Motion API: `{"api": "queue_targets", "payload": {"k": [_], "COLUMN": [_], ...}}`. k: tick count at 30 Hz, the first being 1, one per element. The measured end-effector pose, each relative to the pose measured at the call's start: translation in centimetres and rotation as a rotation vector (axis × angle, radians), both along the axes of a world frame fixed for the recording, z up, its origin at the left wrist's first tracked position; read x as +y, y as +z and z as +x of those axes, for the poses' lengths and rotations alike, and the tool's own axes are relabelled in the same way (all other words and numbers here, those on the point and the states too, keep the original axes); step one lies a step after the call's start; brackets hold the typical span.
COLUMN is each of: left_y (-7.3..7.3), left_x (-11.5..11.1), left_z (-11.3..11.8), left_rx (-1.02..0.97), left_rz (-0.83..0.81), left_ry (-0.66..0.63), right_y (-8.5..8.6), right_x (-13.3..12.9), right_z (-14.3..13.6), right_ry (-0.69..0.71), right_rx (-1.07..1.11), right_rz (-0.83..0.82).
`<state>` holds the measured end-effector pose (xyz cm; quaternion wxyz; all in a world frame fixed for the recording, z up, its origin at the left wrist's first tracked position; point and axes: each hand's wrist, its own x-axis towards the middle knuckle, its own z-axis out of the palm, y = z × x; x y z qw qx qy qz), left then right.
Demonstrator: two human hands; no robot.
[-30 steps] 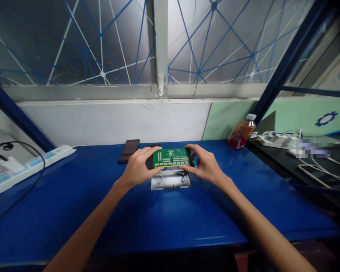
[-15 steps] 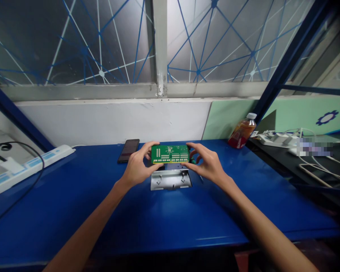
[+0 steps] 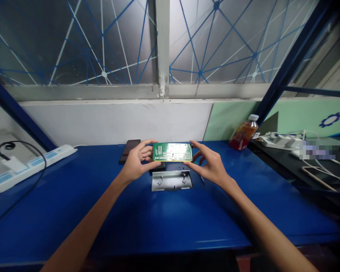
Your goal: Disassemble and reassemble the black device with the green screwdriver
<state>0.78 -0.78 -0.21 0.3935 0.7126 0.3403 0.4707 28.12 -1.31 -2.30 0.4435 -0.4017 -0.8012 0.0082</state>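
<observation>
Between my two hands a green circuit board (image 3: pixel 172 152) is held up by its short ends, its face toward me and glare on its right part. My left hand (image 3: pixel 138 160) pinches the left end with thumb and fingers. The right end is gripped the same way by my right hand (image 3: pixel 208 161). Just below, on the blue table, lies an open silver metal casing (image 3: pixel 172 181) with small posts inside. A dark piece (image 3: pixel 158 168) shows partly behind the board. Near my right hand lies a thin tool (image 3: pixel 201 180), mostly hidden by that hand.
A dark phone (image 3: pixel 128 151) lies left of my left hand on the blue table (image 3: pixel 170 226). At the left is a white power strip (image 3: pixel 31 168) with a black cable. A bottle of reddish drink (image 3: pixel 244 132) stands at the back right, near white cables (image 3: pixel 323 170).
The board has tilted slightly in my hands, so bright glare now covers its right part. Both hands still hold its ends. The camera view has shifted a little.
</observation>
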Motion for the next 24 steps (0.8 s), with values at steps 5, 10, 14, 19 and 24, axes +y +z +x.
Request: {"api": "queue_targets", "payload": {"k": [5, 10, 14, 19, 24], "left_y": [-0.1, -0.1, 0.0, -0.4, -0.7], "left_x": [0.5, 0.7, 0.6, 0.6, 0.7], "left_z": [-0.7, -1.1, -1.0, -0.4, 0.2], "left_rx": [-0.064, -0.096, -0.077, 0.026, 0.103], "left_rz": [-0.119, -0.178, -0.213, -0.269, -0.310], "left_ry": [-0.067, -0.104, -0.071, -0.001, 0.067], "right_y": [-0.1, 0.1, 0.4, 0.4, -0.2], "right_x": [0.0, -0.4, -0.7, -0.5, -0.3], "right_z": [-0.3, -0.5, -0.8, -1.5, -1.7], "right_ry": [0.009, 0.013, 0.008, -0.004, 0.104], "right_rx": [0.043, 0.067, 0.102, 0.204, 0.358], "right_rz": [-0.048, -0.075, -0.123, -0.281, -0.483]}}
